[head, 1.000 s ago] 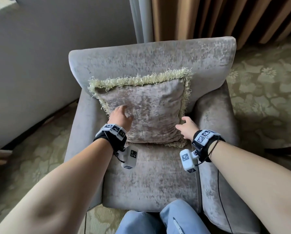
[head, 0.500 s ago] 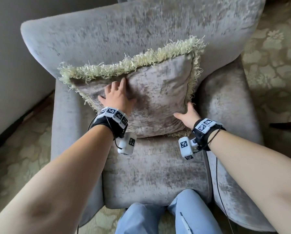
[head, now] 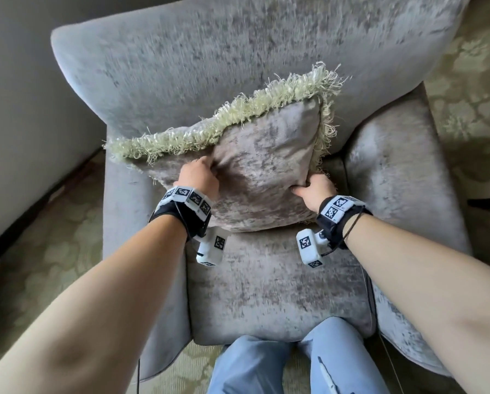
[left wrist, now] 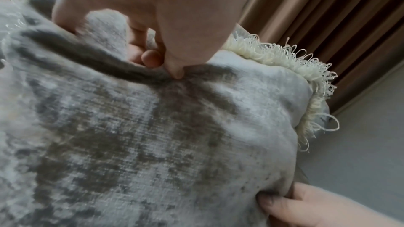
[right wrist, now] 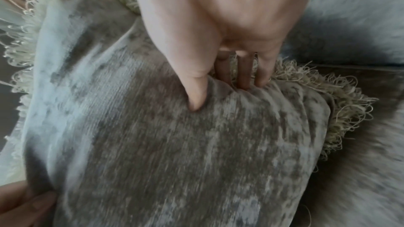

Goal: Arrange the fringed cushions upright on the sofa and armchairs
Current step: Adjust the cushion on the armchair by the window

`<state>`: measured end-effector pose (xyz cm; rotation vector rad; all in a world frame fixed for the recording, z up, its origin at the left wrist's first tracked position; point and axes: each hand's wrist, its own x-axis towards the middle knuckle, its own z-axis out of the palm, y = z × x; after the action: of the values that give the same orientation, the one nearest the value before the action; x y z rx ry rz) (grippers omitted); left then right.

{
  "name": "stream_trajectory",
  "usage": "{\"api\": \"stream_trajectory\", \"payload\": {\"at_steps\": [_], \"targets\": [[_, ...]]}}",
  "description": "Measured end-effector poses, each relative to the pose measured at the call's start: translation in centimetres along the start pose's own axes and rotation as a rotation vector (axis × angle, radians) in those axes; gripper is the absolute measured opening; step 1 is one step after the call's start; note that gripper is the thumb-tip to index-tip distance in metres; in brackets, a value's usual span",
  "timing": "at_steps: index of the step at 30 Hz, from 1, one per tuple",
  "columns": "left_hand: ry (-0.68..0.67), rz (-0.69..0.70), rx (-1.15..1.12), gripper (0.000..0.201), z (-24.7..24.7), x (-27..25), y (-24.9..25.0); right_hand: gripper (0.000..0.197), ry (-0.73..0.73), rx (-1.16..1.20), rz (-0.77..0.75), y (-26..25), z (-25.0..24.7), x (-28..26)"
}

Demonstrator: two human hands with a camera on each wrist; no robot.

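A taupe velvet cushion (head: 263,169) with pale green fringe leans tilted against the back of a grey velvet armchair (head: 238,52), its right top corner higher than its left. My left hand (head: 199,177) grips a bunch of the cushion's (left wrist: 153,144) fabric on its upper left part, thumb and curled fingers pinching a fold. Along the cushion's (right wrist: 186,153) right edge, my right hand (head: 313,190) grips it, thumb on the front and fingers behind by the fringe.
The armchair's padded arms (head: 394,172) flank the seat (head: 266,285). A grey wall (head: 25,95) stands to the left and patterned carpet (head: 471,89) lies around. My knees in blue jeans (head: 280,365) touch the seat's front edge. Brown curtains (left wrist: 328,23) hang behind.
Both hands went from lying flat on the cushion to gripping it. The cushion has turned, its right top corner rising and its left side dropping. The head view has moved closer.
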<state>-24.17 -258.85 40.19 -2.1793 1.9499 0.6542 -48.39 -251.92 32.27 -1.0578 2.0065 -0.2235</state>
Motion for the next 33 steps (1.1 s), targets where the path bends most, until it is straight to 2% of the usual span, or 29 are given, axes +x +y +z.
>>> {"api": "stream_trajectory", "payload": {"at_steps": [3,5,8,13,16,18,21,23,27,30,33], "targets": [[-0.013,0.027,-0.084,0.022,-1.3,-0.4,-1.3,0.036,0.059,-0.034,0.044,-1.7,0.2,-1.8],[-0.007,0.030,-0.117,0.023,-2.3,-0.7,-1.8,0.033,0.094,-0.045,0.061,-2.6,-0.1,-2.9],[-0.006,-0.034,-0.278,0.026,-3.6,-1.0,-1.9,0.027,0.108,-0.021,-0.006,-3.9,-1.9,-3.9],[0.030,-0.132,-0.493,0.022,-6.0,-0.4,-0.7,0.040,0.267,-0.013,-0.085,-6.7,-6.7,-5.5],[-0.007,-0.203,-0.604,0.003,-6.0,-0.3,-1.0,0.039,0.338,-0.060,-0.157,-8.4,-9.4,-6.5],[-0.030,-0.245,-0.705,0.011,-4.3,0.6,-2.1,0.035,0.382,-0.083,-0.224,-9.4,-10.8,-6.9],[-0.050,-0.266,-0.822,0.015,-2.9,0.8,-2.7,0.044,0.427,-0.097,-0.291,-10.6,-11.7,-6.9],[-0.052,-0.260,-0.843,0.016,-2.4,0.9,-2.8,0.046,0.427,-0.102,-0.326,-11.0,-11.7,-6.3],[-0.026,-0.253,-0.789,0.007,0.0,3.2,-4.3,0.033,0.397,-0.093,-0.333,-10.7,-10.2,-4.2],[-0.046,-0.240,-0.737,0.014,-3.4,0.8,-2.4,0.033,0.416,-0.078,-0.333,-9.9,-8.6,-2.9],[-0.025,-0.204,-0.698,0.007,-3.7,1.3,-2.0,0.034,0.446,-0.063,-0.317,-9.4,-8.1,-1.8]]}}
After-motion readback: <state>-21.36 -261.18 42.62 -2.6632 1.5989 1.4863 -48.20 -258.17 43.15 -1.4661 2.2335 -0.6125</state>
